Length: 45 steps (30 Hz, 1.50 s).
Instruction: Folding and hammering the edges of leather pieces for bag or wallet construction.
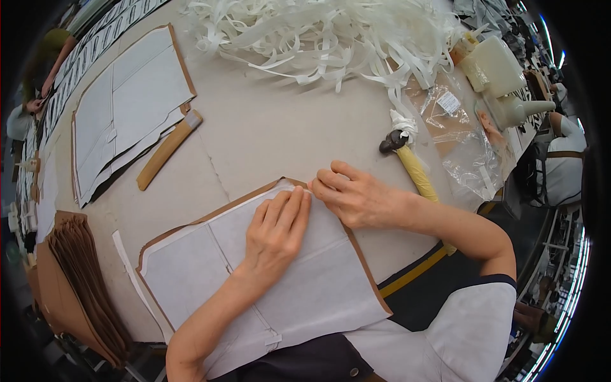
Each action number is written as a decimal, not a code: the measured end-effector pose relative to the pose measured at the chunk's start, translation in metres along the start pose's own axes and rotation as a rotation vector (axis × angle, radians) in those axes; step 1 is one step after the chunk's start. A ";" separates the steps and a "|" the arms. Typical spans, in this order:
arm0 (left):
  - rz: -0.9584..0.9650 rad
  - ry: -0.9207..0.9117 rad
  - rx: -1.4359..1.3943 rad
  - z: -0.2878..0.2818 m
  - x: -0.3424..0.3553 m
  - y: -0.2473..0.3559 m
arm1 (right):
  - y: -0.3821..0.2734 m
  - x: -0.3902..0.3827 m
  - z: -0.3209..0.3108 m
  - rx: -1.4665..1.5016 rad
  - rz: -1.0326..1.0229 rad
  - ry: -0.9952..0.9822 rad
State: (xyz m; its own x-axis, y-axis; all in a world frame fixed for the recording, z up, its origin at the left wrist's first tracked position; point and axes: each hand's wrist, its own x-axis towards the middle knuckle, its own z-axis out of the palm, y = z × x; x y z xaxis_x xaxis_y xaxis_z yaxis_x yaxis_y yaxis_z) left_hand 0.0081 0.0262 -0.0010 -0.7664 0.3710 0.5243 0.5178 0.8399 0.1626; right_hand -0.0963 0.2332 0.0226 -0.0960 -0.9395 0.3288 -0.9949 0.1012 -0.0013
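Note:
A brown leather panel with a white lining (324, 280) lies in front of me, its near end against my body. Its brown edge shows along the far and right sides. My left hand (277, 226) rests flat on the lining, fingers stretched toward the far right corner. At that corner my right hand (353, 194) is closed in a pinch on the panel's edge, fingertips beside those of my left hand. To the right lies a hammer (414, 165) with a dark head and a yellow-wrapped handle.
Similar lined panels (133, 95) lie at the far left, beside a curved wooden-handled tool (168, 149). Folded brown pieces (83, 280) hang at the left table edge. White strips (318, 38) heap at the back. Plastic bottles (493, 67) and clear bags (468, 153) are at right.

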 end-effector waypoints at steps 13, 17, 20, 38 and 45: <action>-0.128 0.050 -0.055 -0.003 -0.013 0.011 | 0.045 0.232 0.114 0.242 0.069 0.219; -0.139 0.064 -0.065 -0.005 -0.012 0.013 | 0.037 0.279 0.132 0.327 -0.107 0.031; -0.149 0.053 -0.074 -0.006 -0.013 0.011 | 0.030 0.276 0.118 0.540 -0.030 -0.012; -0.224 -0.034 -0.087 -0.005 -0.014 0.012 | 0.042 0.008 -0.022 0.312 0.210 -0.109; -0.234 -0.063 -0.047 -0.006 -0.011 0.012 | 0.063 0.026 -0.026 0.429 0.059 -0.251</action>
State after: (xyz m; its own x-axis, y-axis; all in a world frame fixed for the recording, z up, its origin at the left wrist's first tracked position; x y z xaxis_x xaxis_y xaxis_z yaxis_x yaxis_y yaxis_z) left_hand 0.0254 0.0297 0.0002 -0.8891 0.1938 0.4146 0.3394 0.8870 0.3132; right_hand -0.1608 0.2234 0.0557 -0.1045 -0.9914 0.0793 -0.9061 0.0620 -0.4186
